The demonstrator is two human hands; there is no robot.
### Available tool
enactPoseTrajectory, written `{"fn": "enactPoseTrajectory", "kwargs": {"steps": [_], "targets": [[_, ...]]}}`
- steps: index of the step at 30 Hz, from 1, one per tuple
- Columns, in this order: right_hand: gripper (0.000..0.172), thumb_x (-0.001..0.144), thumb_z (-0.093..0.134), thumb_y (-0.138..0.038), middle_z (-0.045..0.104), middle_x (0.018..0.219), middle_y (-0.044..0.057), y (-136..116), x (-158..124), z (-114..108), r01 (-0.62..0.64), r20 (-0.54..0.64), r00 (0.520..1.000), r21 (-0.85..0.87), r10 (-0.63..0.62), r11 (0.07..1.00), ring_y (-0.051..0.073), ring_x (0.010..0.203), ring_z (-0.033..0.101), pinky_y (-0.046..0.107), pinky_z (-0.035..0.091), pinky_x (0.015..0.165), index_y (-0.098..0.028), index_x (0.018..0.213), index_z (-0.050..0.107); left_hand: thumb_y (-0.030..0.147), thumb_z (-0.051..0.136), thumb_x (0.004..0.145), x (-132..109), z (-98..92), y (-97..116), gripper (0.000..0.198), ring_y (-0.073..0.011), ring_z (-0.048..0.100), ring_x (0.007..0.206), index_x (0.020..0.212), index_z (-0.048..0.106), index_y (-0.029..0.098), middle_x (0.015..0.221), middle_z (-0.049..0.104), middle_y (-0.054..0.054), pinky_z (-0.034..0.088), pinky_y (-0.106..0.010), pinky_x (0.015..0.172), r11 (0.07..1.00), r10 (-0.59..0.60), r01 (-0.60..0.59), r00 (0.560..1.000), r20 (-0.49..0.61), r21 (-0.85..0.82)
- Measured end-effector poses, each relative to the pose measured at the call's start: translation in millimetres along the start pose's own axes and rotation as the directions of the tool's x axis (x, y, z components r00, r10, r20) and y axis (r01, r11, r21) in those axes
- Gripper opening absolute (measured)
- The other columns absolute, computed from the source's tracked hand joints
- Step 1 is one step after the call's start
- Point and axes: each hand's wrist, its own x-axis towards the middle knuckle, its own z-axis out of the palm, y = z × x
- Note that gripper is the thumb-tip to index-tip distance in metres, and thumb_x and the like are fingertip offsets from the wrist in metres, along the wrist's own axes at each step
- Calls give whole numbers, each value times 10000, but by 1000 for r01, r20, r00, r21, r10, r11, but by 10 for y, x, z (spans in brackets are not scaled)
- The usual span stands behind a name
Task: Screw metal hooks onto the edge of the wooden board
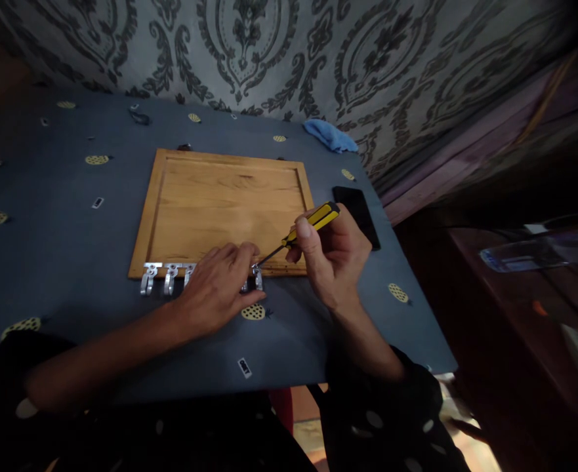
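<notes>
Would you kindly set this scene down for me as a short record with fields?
Surface: table under a blue patterned cloth
Workpiece: wooden board, lying flat
Fitting: metal hook rail along the board's near edge
Left hand: rests on the hook rail, covering its middle
Right hand: grips a yellow-and-black screwdriver, tip at the rail's right end
Nearby: black phone right of the board; blue rag at the far edge

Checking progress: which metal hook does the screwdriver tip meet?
The rightmost hook, just right of the left hand: the screwdriver tip meets it, while the three hooks left of that hand lie bare.
</notes>
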Motion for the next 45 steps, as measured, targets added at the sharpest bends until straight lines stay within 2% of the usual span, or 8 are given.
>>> {"fn": "enactPoseTrajectory", "kwargs": {"steps": [10,19,25,36,41,45], "targets": [[227,961,620,-429,539,703,-46,-8,-1,-6,1,2,1000,-25,-1,1000,99,496,575,257,467,439,-252,830,567,314,784,836,1,-1,-4,471,-296,641,1046,1159,457,210,1105,669,-85,509,-443,905,1000,2,-2,1000,0,-3],[212,961,612,-422,560,727,-34,-23,10,-30,23,-41,999,-65,-26,998,102,488,566,262,475,426,-263,826,572,333,780,845,-26,46,-48,501,-293,639,1053,1198,449,204,1123,662,-85,512,-437,908,1000,23,-23,999,-31,9],[182,963,613,-381,550,711,-52,-30,0,-9,10,-11,1000,-12,-10,1000,87,495,582,248,488,447,-248,843,575,317,778,844,-18,21,-23,481,-298,641,1056,1183,461,193,1123,667,-94,511,-447,915,1000,3,-3,1000,-6,1],[194,919,663,-384,576,722,-44,-22,-18,-8,-47,4,999,-61,48,997,87,528,549,236,487,456,-240,818,579,324,762,852,-10,22,-26,445,-290,643,1049,1164,463,218,1113,670,-80,508,-445,912,1000,5,-6,1000,-14,-19],[262,837,771,-387,679,797,-29,-75,14,17,-82,30,996,58,80,995,87,556,587,211,486,437,-239,819,555,317,779,840,-4,0,-7,457,-307,636,1044,1159,470,210,1104,669,-84,510,-454,886,1000,-12,12,1000,16,8],[328,812,790,-475,627,711,-73,-71,59,-2,-146,113,985,176,128,973,74,470,569,195,473,391,-260,905,559,318,791,833,0,2,-4,466,-303,640,1044,1150,466,212,1095,668,-79,508,-444,888,1000,-10,10,1000,14,6]]}}
